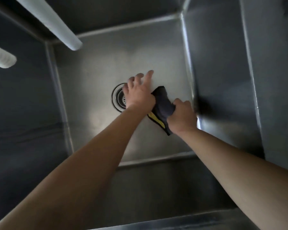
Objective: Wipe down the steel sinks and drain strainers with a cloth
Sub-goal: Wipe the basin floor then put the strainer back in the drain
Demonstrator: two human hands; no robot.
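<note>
I look straight down into a deep steel sink point(96, 67). Its round drain strainer point(119, 97) sits in the floor, half hidden by my left hand point(138, 92). That hand hovers over the drain's right side with fingers spread and holds nothing that I can see. My right hand point(181, 117) grips a dark cloth point(162, 103) with a yellow edge, bunched in its fist just right of the left wrist, close to the sink's right wall.
Two white tubes point(56, 25) reach in from the upper left above the basin. The sink's right wall point(223, 80) rises close beside my right hand. The near rim point(173, 224) runs along the bottom of the view.
</note>
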